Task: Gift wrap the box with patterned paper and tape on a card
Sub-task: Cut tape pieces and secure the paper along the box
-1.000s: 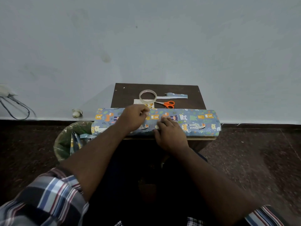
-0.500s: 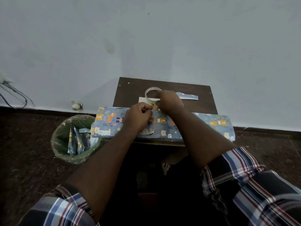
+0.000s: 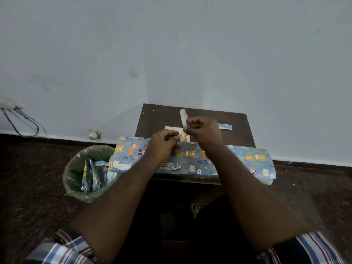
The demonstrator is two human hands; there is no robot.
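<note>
A long box wrapped in blue animal-patterned paper (image 3: 247,161) lies across the front of a small dark table (image 3: 163,117). Above its middle, my right hand (image 3: 204,131) holds a clear tape roll (image 3: 183,118) edge-on, lifted off the table. My left hand (image 3: 163,145) is closed just left of it, its fingertips pinched near the roll; whether they hold the tape's end is unclear. A white card (image 3: 171,129) with gold dots lies on the table behind my hands, partly hidden.
A strip of patterned paper (image 3: 225,126) lies at the back right of the table. A green-lined bin (image 3: 76,168) with paper scraps stands on the floor at the left. A wall rises right behind the table, with cables (image 3: 21,121) at far left.
My right hand left the wrapped box, reached back to the tape roll and lifted it off the table. My left hand rose from the paper toward the roll. The camera tilted.
</note>
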